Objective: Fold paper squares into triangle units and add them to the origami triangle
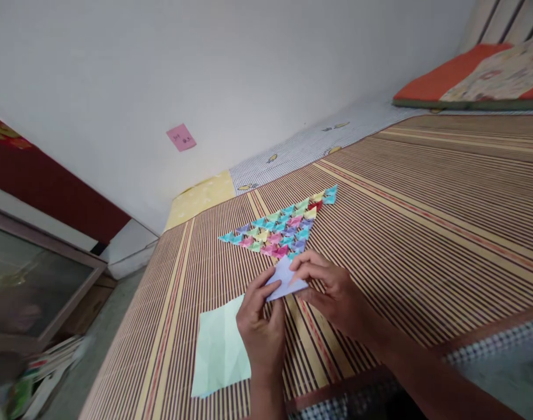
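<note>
A piece of folded lavender paper [283, 279] is held up above the striped mat, between both hands. My left hand [261, 309] grips its left side, fingers on top and thumb beneath. At the right edge my right hand [330, 286] pinches it with fingers over the top and the thumb below. Just beyond the hands, many small folded paper boats [275, 227] in blue, pink, green, yellow, purple and red lie in a triangle-shaped group. Beside my left wrist lies a stack of pale green paper sheets [220, 350], partly covered by that hand.
The striped mat [406, 221] covers the bed up to the white wall. A pink note [181, 137] is stuck on the wall. Folded orange and floral bedding [463, 76] lies at the far right. At the left are a glass-fronted cabinet [25, 286] and the floor [113, 315].
</note>
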Demonstrator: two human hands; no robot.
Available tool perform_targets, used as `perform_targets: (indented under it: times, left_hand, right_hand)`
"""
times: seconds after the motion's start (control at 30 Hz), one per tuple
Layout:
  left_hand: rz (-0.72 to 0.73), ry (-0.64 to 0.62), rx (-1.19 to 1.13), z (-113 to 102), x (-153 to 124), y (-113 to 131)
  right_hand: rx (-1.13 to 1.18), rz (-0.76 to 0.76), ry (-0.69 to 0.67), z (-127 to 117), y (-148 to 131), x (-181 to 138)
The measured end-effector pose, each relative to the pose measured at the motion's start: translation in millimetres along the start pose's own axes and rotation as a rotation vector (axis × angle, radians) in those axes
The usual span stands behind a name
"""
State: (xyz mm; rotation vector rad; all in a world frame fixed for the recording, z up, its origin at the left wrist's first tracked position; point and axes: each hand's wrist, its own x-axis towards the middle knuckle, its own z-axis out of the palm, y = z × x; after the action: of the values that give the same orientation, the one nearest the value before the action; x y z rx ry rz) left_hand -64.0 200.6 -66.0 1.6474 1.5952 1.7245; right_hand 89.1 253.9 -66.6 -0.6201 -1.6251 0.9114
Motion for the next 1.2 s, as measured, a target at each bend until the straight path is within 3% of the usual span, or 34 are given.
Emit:
perform_targets:
  times: [0.33, 0.47, 0.6, 0.7, 0.87, 0.93, 1.03, 1.1, 1.2]
  left_hand:
    - [-0.014, 0.018, 0.024, 4.3, -3.4, 8.9]
    - [0.038, -0.026, 0.106, 5.6, -5.0, 9.0]
    - [-0.01, -0.005, 0.031, 11.0, -5.5, 15.4]
    - [-0.097, 0.083, -0.129, 19.0, -6.9, 19.3]
    - [-0.473, 0.237, -0.538, 26.7, -4.6, 14.1]
    - [-0.639, 0.21, -0.697, 24.9, -1.3, 11.7]
    - [-0.789, 0.051, -0.837, 20.1, 3.1, 11.9]
    - [-0.813, -0.002, -0.856, 18.0, 4.4, 13.1]
    - [-0.797, 0.022, -0.853, 18.3, 4.2, 13.7]
  right_hand:
    - [0.398, 0.454, 0.083, 4.6, 6.1, 3.2]
    - [0.484, 0.545, 0.004, 4.8, 7.2, 3.7]
    - [0.474, 0.55, 0.043, 7.5, 3.2, 3.6]
    - [0.448, 0.548, 0.092, 9.4, 2.5, 2.9]
    - [0.375, 0.457, 0.057, 5.9, 5.0, 0.9]
    - [0.315, 0.395, 0.014, 3.0, 5.8, 0.4]
    - [0.226, 0.339, -0.057, 0.1, 7.4, -0.4]
    - [0.196, 0.316, -0.084, 0.1, 8.6, -0.8]
    - [0.189, 0.296, -0.076, 2.8, 8.7, -1.3]
